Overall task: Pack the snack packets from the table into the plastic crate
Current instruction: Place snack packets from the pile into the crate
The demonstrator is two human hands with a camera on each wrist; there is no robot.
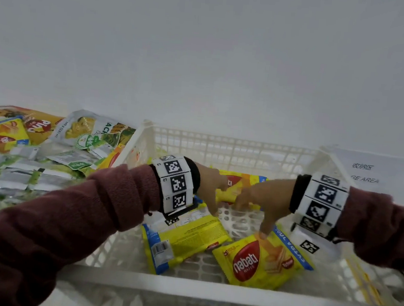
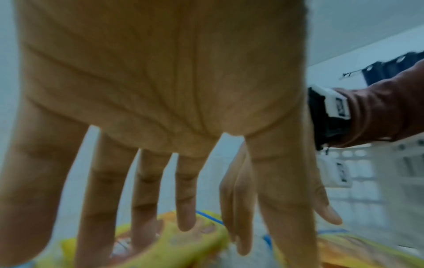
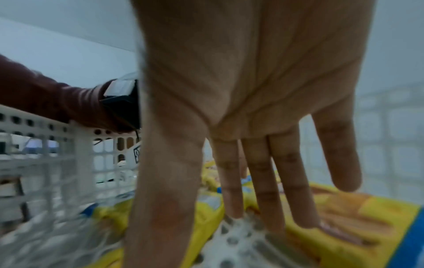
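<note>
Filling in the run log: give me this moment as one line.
left hand: open, in white plastic crate | right hand: open, fingertip on yellow Nabati wafer packet | more packets on table

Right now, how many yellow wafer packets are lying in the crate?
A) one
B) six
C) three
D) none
C: the head view shows three yellow packets in the white crate: one face up, one back up, one at the far side, under both open hands.

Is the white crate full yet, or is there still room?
Still room. The white plastic lattice crate holds three yellow wafer packets in a single layer, with bare floor showing between them.
</note>
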